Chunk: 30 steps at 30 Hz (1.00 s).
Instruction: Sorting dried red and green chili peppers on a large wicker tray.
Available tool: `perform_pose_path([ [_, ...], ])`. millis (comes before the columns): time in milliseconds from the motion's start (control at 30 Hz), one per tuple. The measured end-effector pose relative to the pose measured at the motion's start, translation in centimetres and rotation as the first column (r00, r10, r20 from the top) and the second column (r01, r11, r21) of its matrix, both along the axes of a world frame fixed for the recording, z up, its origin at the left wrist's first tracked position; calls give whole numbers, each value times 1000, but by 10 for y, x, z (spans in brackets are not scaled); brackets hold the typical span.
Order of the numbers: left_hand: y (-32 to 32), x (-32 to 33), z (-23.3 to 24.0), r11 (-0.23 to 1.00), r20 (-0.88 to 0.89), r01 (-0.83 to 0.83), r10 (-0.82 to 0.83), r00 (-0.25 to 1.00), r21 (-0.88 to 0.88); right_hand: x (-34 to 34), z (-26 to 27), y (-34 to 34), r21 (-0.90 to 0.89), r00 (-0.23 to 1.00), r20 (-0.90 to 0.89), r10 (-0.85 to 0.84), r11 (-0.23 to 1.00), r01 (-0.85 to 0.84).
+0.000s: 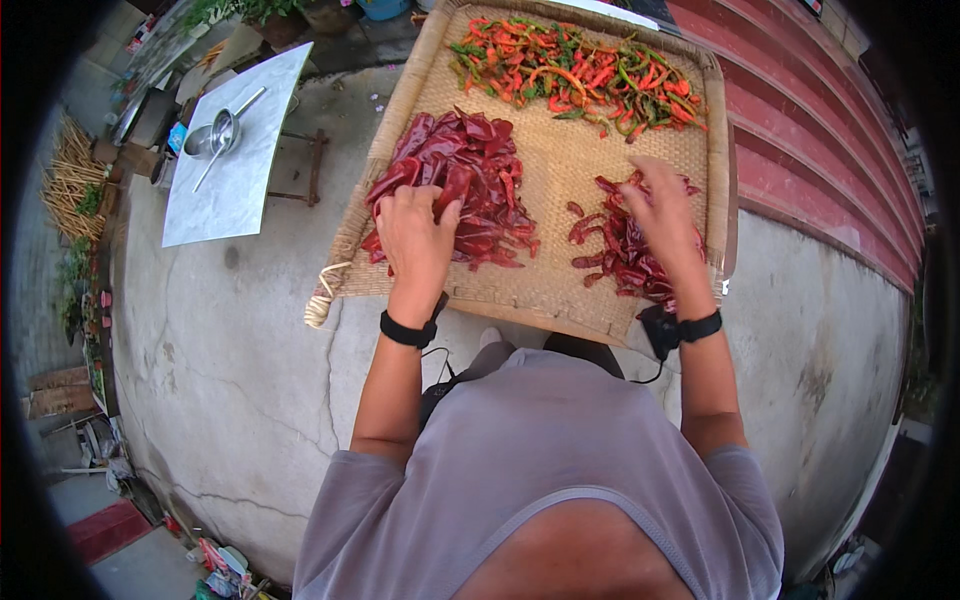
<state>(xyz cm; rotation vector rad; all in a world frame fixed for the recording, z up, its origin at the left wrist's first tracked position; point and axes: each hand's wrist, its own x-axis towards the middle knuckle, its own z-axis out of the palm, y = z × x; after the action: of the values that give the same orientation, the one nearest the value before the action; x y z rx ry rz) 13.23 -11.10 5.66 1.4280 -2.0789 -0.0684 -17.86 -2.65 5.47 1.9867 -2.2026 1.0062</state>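
Observation:
A woven tray [559, 169] with a raised rim holds separate piles of chili peppers. My left hand [416, 229] rests at the near left of a pile of large, glossy, dark red dried peppers [487, 202]. One pepper shows by its thumb and forefinger; whether they grip it cannot be seen. Over a smaller pile of thin, wrinkled dark red peppers [619, 247] at the right is my right hand [664, 210], its thumb and fingers apart with nothing visible between them. Mixed red, orange and green chilies [577, 75] spread along the tray's far side.
To the left stands a board-topped table [240, 180] bearing a metal bowl [225, 131] and a ladle-like utensil. Red steps [810, 150] rise at the right. Cracked concrete floor [247, 360] surrounds me. Potted plants [262, 11] and a bundle of sticks [71, 180] line the far and left edges.

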Motion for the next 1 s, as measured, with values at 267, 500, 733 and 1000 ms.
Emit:
perform_pose_path([
  [267,37,-28,8,923,-46,364,-361,931,127,87,5,3,32,839,322,439,880,-473],
  [500,13,-7,-11,999,90,-27,25,996,20,-13,6,10,-63,998,-61,-19,998,15],
  [733,-4,-8,-18,997,245,-57,42,968,54,-61,-30,29,231,887,-350,-301,890,393],
  [1000,18,-2,13,997,5,71,-71,997,-33,39,11,15,12,991,80,108,994,-109],
])
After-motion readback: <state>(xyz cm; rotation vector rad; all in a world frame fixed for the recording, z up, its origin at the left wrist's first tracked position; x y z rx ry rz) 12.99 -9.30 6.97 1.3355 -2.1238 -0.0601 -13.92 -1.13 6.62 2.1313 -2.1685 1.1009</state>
